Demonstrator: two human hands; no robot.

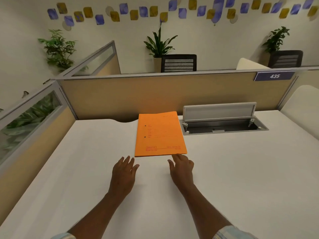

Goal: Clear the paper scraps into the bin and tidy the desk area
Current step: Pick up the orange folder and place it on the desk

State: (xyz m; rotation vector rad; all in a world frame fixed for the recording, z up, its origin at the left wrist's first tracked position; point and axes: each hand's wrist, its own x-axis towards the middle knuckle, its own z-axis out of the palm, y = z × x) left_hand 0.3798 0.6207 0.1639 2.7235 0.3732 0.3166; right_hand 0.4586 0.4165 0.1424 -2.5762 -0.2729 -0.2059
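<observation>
An orange paper folder (159, 134) with red print lies flat on the white desk (86, 169), near the back partition. My left hand (123, 171) hovers flat over the desk just in front of the folder's near left corner, fingers apart, holding nothing. The fingertips of my right hand (182, 167) reach the folder's near right edge; the hand is spread and grips nothing. No paper scraps and no bin show in this view.
A grey cable hatch (222, 123) with its lid raised is set into the desk right of the folder. Beige partitions (155, 94) close the back and left sides. Beyond them stand office chairs (178, 63) and potted plants (159, 44).
</observation>
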